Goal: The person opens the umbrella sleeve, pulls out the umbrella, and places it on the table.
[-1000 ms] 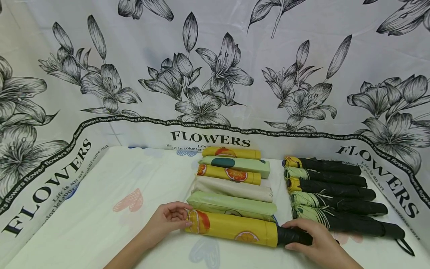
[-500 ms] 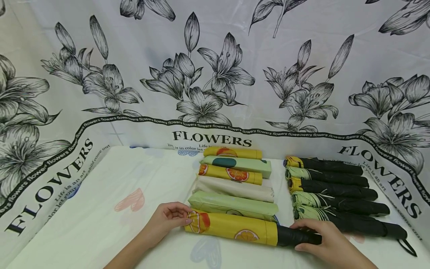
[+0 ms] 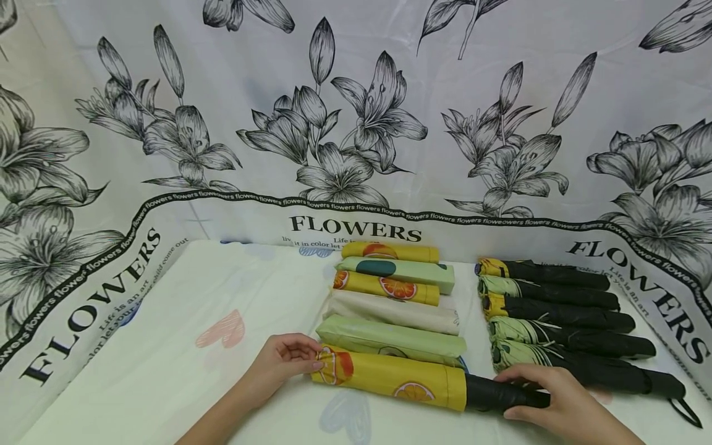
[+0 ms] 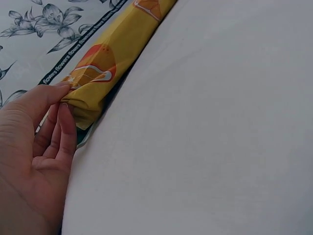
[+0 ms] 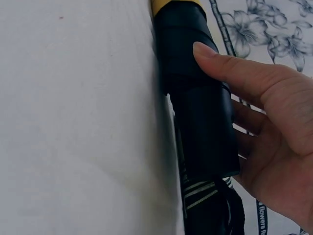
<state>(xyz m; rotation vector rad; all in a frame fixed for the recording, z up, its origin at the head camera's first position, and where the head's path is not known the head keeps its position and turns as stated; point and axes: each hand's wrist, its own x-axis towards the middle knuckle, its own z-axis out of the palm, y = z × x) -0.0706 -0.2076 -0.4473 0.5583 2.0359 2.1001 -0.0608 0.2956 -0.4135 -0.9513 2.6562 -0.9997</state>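
Observation:
A yellow umbrella sleeve (image 3: 384,378) printed with citrus slices lies across the front of the table. Its left end is pinched between the thumb and fingers of my left hand (image 3: 280,366), and the left wrist view shows the fabric (image 4: 90,98) bunched there. Out of the sleeve's right end sticks a folded black umbrella (image 3: 489,393), part of it still hidden inside. My right hand (image 3: 547,395) grips the umbrella's handle end. In the right wrist view the thumb lies over the black handle (image 5: 205,129), with the fingers behind it.
Behind the sleeve, several more sleeves lie in a column, among them a light green one (image 3: 389,339) and a beige one (image 3: 389,311). To the right, several folded black umbrellas (image 3: 589,340) lie in a stack of rows. A flower-printed cloth (image 3: 367,185) hangs behind the table.
My right hand has moved to the right, drawing more of the black umbrella out of the yellow sleeve. My left hand keeps its pinch on the sleeve's left end.

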